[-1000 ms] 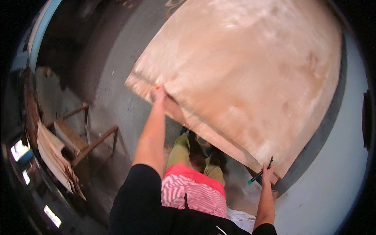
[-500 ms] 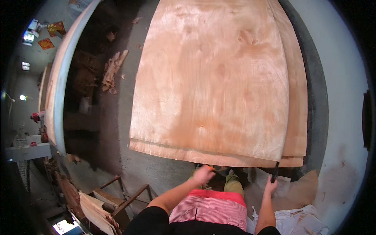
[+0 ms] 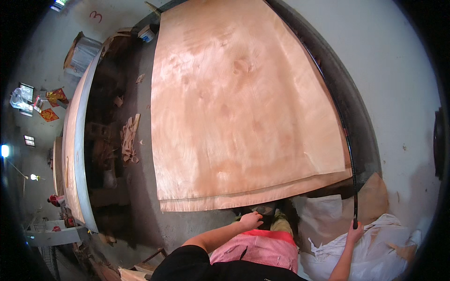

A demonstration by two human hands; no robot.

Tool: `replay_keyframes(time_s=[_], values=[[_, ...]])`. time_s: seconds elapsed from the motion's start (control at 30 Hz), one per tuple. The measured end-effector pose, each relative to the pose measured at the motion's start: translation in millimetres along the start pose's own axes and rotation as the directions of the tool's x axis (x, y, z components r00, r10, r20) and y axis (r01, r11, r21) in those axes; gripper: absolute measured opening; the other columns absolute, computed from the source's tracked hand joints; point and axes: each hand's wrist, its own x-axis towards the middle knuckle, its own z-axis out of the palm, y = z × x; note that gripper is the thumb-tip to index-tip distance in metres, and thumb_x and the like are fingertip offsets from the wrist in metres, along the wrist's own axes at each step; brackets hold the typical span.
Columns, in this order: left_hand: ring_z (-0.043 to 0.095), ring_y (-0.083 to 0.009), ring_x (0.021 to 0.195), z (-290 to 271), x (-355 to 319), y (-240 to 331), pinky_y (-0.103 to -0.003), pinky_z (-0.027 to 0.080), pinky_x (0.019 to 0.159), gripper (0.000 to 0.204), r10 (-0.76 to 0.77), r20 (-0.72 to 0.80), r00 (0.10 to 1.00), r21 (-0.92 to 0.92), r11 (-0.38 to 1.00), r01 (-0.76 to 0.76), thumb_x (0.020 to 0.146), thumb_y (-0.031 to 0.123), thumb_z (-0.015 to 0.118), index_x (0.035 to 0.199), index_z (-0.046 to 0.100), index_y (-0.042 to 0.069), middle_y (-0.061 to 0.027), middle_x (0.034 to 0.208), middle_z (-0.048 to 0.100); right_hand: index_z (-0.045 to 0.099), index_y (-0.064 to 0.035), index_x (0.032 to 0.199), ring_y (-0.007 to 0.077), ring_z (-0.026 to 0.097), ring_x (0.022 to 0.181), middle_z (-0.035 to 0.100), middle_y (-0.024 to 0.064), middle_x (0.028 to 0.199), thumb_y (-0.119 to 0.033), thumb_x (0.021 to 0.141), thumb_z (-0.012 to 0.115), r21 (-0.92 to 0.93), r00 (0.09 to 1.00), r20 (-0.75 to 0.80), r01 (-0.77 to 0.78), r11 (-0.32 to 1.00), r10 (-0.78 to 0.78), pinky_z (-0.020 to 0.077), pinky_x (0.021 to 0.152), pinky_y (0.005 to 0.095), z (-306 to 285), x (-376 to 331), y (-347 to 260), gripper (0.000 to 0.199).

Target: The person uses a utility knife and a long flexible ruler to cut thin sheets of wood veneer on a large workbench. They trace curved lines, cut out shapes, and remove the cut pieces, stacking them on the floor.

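A stack of large, pale wood veneer sheets (image 3: 234,107) lies in front of me. The top sheet leaves a strip of the sheet beneath (image 3: 262,189) showing along the near edge. My right hand (image 3: 355,229), at the lower right, is closed round the near end of a long, thin black rod (image 3: 354,187). The rod runs away along the stack's right edge to the top of the view. My left hand (image 3: 251,220) is closed in front of my waist, just below the near edge of the stack. What it holds, if anything, cannot be made out.
White plastic sheeting (image 3: 375,243) and brown sheet scraps (image 3: 372,194) lie at the lower right by a pale wall (image 3: 403,93). Broken veneer pieces (image 3: 129,140) are on the floor at left. Beyond them stands another pale-edged stack (image 3: 77,150).
My right hand has moved right with the rod, which now lies outside the stack's right edge. The top sheet covers more of the lower one there. The view has turned.
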Motion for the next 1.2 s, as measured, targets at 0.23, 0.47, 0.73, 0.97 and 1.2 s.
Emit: replay_keyframes(time_s=[0.23, 0.47, 0.73, 0.97, 1.2], values=[[0.053, -0.0287, 0.090, -17.9, -36.0, -16.9, -0.038, 0.044, 0.075, 0.031, 0.078, -0.118, 0.990, 0.029, 0.997, -0.075, 0.078, 0.034, 0.051, 0.098, 0.056, 0.010, -0.0122, 0.093, 0.052, 0.057, -0.0016, 0.081, 0.0324, 0.051, 0.079, 0.051, 0.0169, 0.078, -0.032, 0.071, 0.062, 0.049, 0.986, -0.145, 0.085, 0.995, -0.077, 0.0413, 0.066, 0.0409, -33.9, 0.1, -43.3, 0.032], [0.053, -0.0294, 0.092, -51.7, -129.6, -84.7, -0.039, 0.044, 0.076, 0.033, 0.034, -0.209, 0.977, 0.028, 0.999, -0.029, 0.079, 0.034, 0.051, 0.102, 0.055, 0.012, -0.0120, 0.101, 0.053, 0.057, 0.0010, 0.083, 0.0322, 0.055, 0.073, 0.058, 0.0167, 0.076, -0.029, 0.067, 0.065, 0.336, 0.996, -0.027, 0.092, 0.937, -0.088, 0.0426, 0.067, 0.0390, -30.0, -137.4, -128.3, 0.035], [0.053, -0.0297, 0.094, -20.6, -280.3, -208.2, -0.039, 0.045, 0.077, 0.038, -0.242, -0.259, 0.935, 0.032, 0.965, 0.259, 0.076, 0.039, 0.051, 0.100, 0.057, 0.011, -0.0123, 0.102, 0.055, 0.044, -0.0006, 0.092, 0.0178, 0.057, 0.048, 0.057, 0.0104, 0.064, -0.020, 0.081, 0.052, 0.685, 0.713, 0.615, -0.271, 0.677, -0.337, 0.0436, 0.041, 0.0294, -37.8, -262.4, -209.0, 0.024], [0.056, -0.0287, 0.089, 79.1, -387.4, -271.7, -0.037, 0.044, 0.076, 0.037, -0.431, -0.271, 0.861, -0.267, 0.893, 0.363, 0.076, 0.039, 0.050, 0.095, 0.059, 0.009, -0.0133, 0.094, 0.060, 0.042, 0.0044, 0.104, 0.0416, 0.051, 0.091, 0.053, 0.0286, 0.096, -0.021, 0.074, 0.051, 0.340, 0.546, 0.712, 0.282, 0.897, -0.441, 0.0421, 0.077, 0.0443, 38.6, -366.9, -212.1, 0.040], [0.057, -0.0281, 0.088, 179.9, -490.9, -306.7, -0.036, 0.044, 0.075, 0.039, -0.547, -0.105, 0.830, -0.398, 0.788, 0.469, 0.076, 0.041, 0.049, 0.095, 0.060, 0.009, -0.0126, 0.092, 0.061, 0.042, 0.0027, 0.101, 0.0378, 0.055, 0.084, 0.056, 0.0252, 0.087, -0.023, 0.077, 0.049, 0.323, 0.525, 0.694, 0.384, 0.865, -0.492, 0.0437, 0.071, 0.0435, 56.5, -460.0, -218.8, 0.036]])
